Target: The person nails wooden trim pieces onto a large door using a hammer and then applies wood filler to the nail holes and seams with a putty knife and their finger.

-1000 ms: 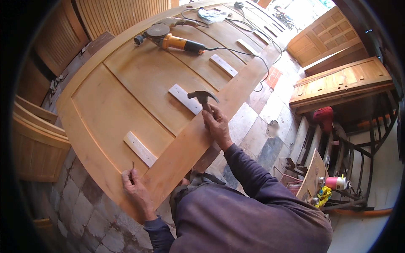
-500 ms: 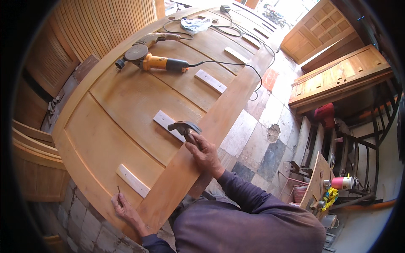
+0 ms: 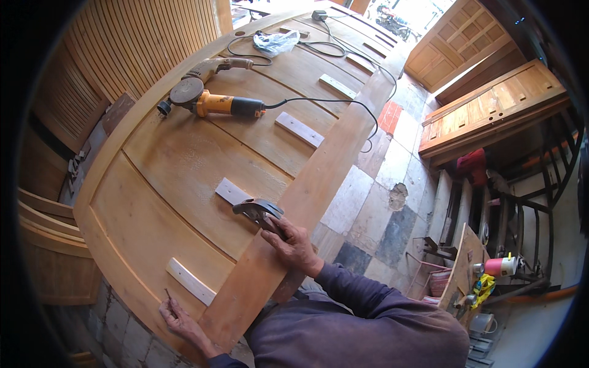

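Note:
My right hand [image 3: 292, 246] is wrapped round a claw hammer [image 3: 257, 210], held over the long flat board [image 3: 310, 181] along the right side of a large wooden door panel [image 3: 153, 211]. At the panel's near end, my left hand [image 3: 179, 320] pinches a thin nail [image 3: 167, 294] that points up from the fingertips. Beside the nail lies a short pale wood strip [image 3: 191, 281], its right end meeting the long board. A second pale strip [image 3: 230, 191] is partly hidden by the hammer head.
An orange and black angle grinder [image 3: 227, 105], a drill [image 3: 211, 65] and a clear plastic bag [image 3: 277, 42] lie on the panel with black cables. Stacked doors [image 3: 491, 113], a metal rack [image 3: 527, 208] and a pink can [image 3: 500, 266] stand right. Slatted panels [image 3: 141, 37] lean left.
My right hand has come down a little with the hammer, whose head has swung lower and slightly left. My left hand keeps its pinch on the nail. The whole view has shifted slightly.

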### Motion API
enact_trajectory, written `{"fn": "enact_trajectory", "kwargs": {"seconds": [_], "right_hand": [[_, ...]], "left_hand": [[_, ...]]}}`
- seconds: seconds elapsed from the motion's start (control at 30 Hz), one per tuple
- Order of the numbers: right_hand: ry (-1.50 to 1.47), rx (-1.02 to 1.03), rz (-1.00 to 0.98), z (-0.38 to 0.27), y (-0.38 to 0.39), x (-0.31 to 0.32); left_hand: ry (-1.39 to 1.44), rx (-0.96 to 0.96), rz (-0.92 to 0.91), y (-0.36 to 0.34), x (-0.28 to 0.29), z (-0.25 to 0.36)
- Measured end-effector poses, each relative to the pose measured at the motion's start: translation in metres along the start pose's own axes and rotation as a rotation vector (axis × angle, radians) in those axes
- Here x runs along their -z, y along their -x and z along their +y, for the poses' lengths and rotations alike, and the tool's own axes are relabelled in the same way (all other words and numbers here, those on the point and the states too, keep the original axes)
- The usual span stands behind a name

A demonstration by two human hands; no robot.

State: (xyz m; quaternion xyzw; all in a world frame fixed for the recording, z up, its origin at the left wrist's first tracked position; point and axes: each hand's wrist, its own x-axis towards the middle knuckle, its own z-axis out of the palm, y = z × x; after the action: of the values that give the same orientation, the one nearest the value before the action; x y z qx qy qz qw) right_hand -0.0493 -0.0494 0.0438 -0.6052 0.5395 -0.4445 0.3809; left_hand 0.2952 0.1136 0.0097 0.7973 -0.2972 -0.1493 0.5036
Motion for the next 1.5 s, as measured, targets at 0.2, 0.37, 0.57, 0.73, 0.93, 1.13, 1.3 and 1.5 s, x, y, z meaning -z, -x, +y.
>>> {"fn": "enact_trajectory", "kwargs": {"seconds": [0.2, 0.37, 0.57, 0.73, 0.93, 1.13, 1.3, 1.5], "right_hand": [[-0.079, 0.03, 0.047, 0.004, 0.002, -0.005], [-0.22, 0.051, 0.182, 0.005, 0.002, -0.013], [-0.704, -0.38, -0.14, -0.032, 0.006, -0.014], [-0.49, -0.315, -0.059, -0.005, 0.023, -0.043], [-0.503, -0.333, -0.116, -0.025, 0.013, -0.04], [-0.44, -0.269, -0.172, -0.023, 0.014, -0.044], [-0.409, -0.249, -0.174, -0.022, 0.016, -0.048], [-0.379, -0.233, -0.189, -0.021, 0.015, -0.049]], "left_hand": [[-0.18, -0.051, -0.015, 0.001, 0.002, -0.004], [-0.051, -0.1, -0.069, -0.003, 0.0, -0.006], [0.052, 0.003, -0.173, -0.011, 0.012, -0.005], [-0.195, -0.29, -0.116, -0.024, 0.0, 0.03], [-0.16, -0.265, -0.181, -0.055, -0.016, 0.051], [-0.1, -0.372, -0.135, -0.062, -0.006, 0.039], [-0.117, -0.286, -0.214, -0.054, -0.004, 0.029], [-0.164, -0.349, -0.234, -0.055, -0.006, 0.031]]}}
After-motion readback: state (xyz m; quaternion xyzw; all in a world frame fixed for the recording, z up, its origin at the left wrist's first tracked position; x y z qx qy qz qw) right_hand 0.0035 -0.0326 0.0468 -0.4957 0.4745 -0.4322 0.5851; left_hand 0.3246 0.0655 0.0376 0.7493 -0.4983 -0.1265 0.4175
